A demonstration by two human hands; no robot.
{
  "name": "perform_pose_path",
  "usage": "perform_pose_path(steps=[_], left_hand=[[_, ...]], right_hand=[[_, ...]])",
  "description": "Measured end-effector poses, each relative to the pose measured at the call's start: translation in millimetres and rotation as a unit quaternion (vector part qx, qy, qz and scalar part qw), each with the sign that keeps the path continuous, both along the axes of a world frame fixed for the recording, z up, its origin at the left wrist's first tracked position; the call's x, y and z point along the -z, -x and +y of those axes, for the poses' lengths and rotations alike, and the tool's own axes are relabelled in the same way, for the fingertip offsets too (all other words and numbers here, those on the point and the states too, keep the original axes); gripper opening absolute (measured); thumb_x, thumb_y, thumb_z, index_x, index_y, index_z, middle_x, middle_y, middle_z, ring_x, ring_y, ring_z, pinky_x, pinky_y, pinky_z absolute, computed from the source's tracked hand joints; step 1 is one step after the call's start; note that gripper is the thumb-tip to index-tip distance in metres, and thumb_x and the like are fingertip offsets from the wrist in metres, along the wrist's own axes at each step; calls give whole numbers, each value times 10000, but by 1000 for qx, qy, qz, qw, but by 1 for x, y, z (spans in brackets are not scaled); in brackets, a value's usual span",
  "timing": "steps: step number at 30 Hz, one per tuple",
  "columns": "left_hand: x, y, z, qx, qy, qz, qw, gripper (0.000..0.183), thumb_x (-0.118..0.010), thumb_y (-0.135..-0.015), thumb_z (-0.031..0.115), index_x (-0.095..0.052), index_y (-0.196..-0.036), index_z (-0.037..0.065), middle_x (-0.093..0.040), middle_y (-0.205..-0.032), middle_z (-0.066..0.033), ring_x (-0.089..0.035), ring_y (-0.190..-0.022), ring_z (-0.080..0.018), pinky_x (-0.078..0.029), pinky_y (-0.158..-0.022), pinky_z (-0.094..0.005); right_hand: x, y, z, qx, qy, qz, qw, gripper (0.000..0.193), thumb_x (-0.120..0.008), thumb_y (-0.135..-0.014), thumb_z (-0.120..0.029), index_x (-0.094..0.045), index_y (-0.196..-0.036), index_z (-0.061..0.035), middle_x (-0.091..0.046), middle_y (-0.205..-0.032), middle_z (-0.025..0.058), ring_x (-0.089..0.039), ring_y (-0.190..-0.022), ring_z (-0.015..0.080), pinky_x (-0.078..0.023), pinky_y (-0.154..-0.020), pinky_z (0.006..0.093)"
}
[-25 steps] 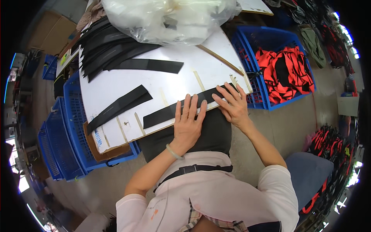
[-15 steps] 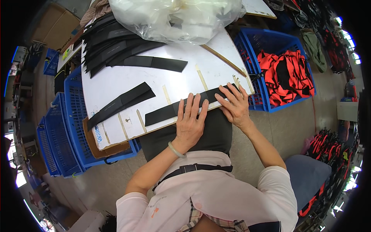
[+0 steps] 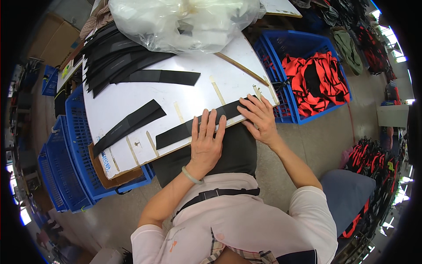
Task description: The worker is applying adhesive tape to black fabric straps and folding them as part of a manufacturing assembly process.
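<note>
Black strip (image 3: 184,131) on white board (image 3: 132,99), blue crate (image 3: 77,145).

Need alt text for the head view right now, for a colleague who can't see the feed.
Both hands press flat on a long black fabric strip at the near edge of a white board: left hand mid-strip, right hand at its right end. More black strips lie on the board, a clear plastic bag behind, blue crates on both sides.

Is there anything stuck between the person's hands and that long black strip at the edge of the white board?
Nothing visible is. The left hand and the right hand both lie flat, straight on the black strip at the near edge of the white board.
</note>
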State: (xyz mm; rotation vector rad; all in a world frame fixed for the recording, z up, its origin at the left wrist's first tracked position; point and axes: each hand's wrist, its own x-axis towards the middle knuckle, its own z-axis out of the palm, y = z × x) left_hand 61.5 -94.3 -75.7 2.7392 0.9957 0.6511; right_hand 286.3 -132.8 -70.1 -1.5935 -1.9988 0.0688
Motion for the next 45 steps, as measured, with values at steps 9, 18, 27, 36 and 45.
perform_pose_path(steps=[9, 18, 27, 36, 45], left_hand=[[-2, 0, 0, 8, -9, 37, 999, 715, -699, -753, 60, -429, -1415, 60, -346, -1482, -221, -307, -1403, -396, -229, -1129, -568], [6, 2, -1, 4, -12, 46, 999, 682, -703, -758, 95, -455, -1392, 59, -367, -1466, -214, -328, -1387, -395, -243, -1128, -553], [13, -7, -2, -30, -3, -27, 999, 444, -485, -947, 198, -503, -1386, 134, -476, -1416, -159, -440, -1322, -367, -290, -1112, -515], [8, -1, -5, -35, 0, -2, 999, 499, -464, -937, 173, -443, -1434, 138, -431, -1456, -158, -419, -1343, -345, -309, -1098, -519], [7, -1, 1, 5, -13, -18, 1000, 505, -432, -932, 226, -431, -1407, 55, -407, -1447, -218, -375, -1362, -398, -303, -1099, -562]], right_hand=[[-42, -28, 18, 96, 28, 305, 947, 263, -691, -810, -46, -707, -1071, -19, -679, -1130, 124, -607, -1120, 253, -451, -972, 338], [-88, 62, 96, -98, 79, 267, 955, 145, -724, -798, -82, -695, -927, -22, -692, -886, 78, -662, -829, 187, -516, -719, 293], [-29, 149, 94, -190, 91, 9, 978, 307, -787, -638, -121, -619, -891, -70, -569, -958, 73, -566, -923, 253, -464, -781, 371], [-23, 163, 113, -233, 174, 94, 952, 164, -775, -669, -91, -627, -725, -51, -606, -736, 69, -563, -776, 250, -426, -741, 365], [-19, 172, 107, -165, 202, 157, 953, 183, -789, -667, -107, -616, -653, -49, -591, -662, 41, -513, -733, 222, -361, -741, 349]])
